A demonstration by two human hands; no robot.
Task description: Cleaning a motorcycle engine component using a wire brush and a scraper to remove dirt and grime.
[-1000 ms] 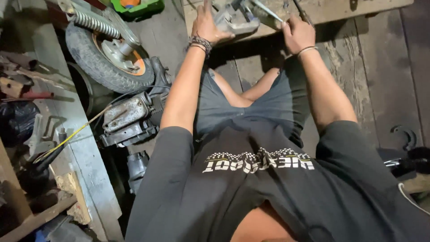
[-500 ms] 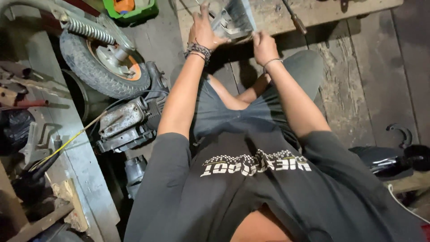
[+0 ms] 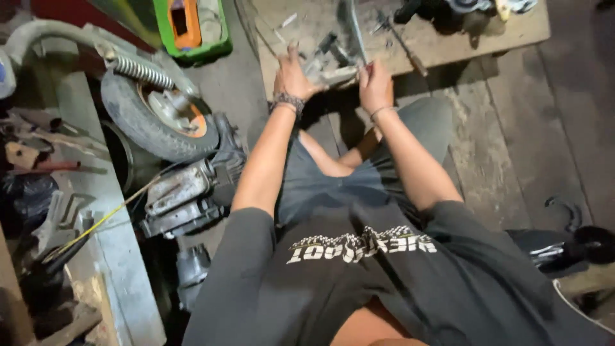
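Grey metal part (image 3: 333, 64) gripped by both hands, left (image 3: 293, 78), right (image 3: 375, 86); best kept braced on the surface (image 3: 461, 45).

The metal part (image 3: 330, 61) between the two hands is motion-blurred; its form and its seating on the wooden board (image 3: 461, 45) cannot be determined. The left hand (image 3: 293, 75) covers the part's left end, and the fingertips are not visible. The right hand (image 3: 375, 83) closes over a thin tool (image 3: 354, 29) whose tip is indistinct. The dark items (image 3: 442, 8) at the board's far edge are cut off by the top edge. The green container (image 3: 192, 29) is also cut off at the top. The clutter (image 3: 45, 211) at the left lies in shadow and is unidentifiable.
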